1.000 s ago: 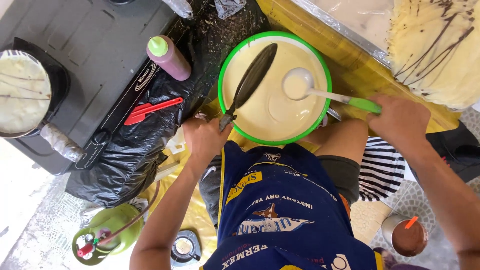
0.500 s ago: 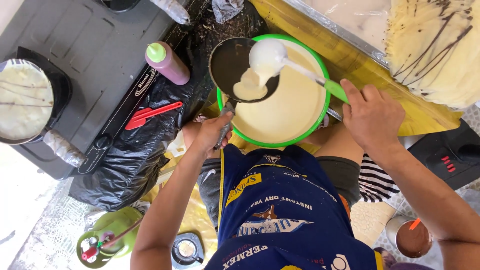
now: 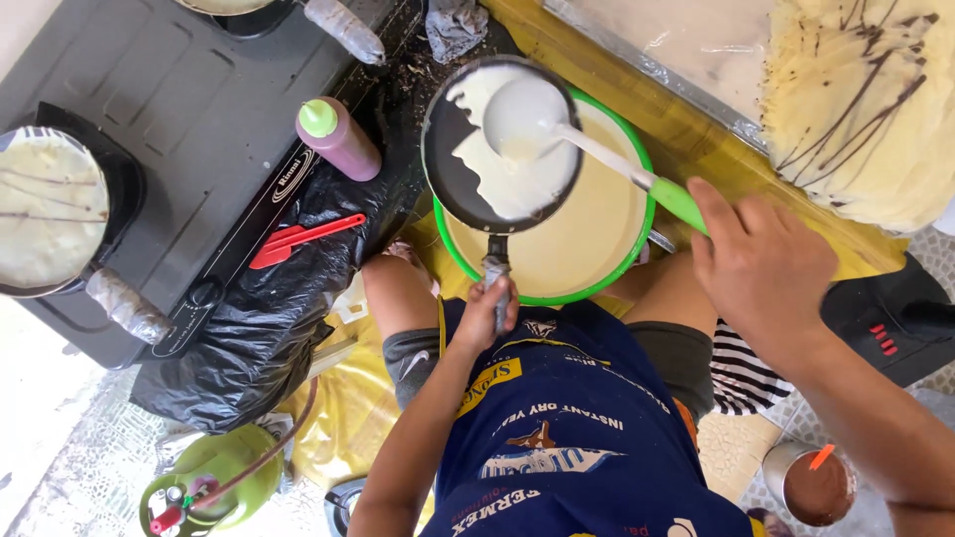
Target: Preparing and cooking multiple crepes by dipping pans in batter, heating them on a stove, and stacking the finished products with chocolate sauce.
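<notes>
My left hand (image 3: 489, 310) grips the handle of a small black frying pan (image 3: 453, 174), held level over the left edge of a green-rimmed bowl (image 3: 597, 234) of pale batter. My right hand (image 3: 761, 264) holds the green handle of a white ladle (image 3: 527, 114), whose cup sits over the pan. White batter (image 3: 527, 184) spreads across the pan's right half. I wear a dark blue apron (image 3: 567, 438) and the bowl rests near my knees.
A grey stove (image 3: 189, 109) on the left carries another pan with a crepe (image 3: 50, 204). A purple squeeze bottle (image 3: 338, 139), a red spatula (image 3: 298, 239) and a black plastic bag (image 3: 249, 328) lie beside it. Finished crepes (image 3: 865, 99) are stacked at top right. A green gas cylinder (image 3: 214, 477) stands at bottom left.
The pan turned from edge-on to level above the bowl. The ladle rose out of the bowl and poured batter, which has spread over more of the pan.
</notes>
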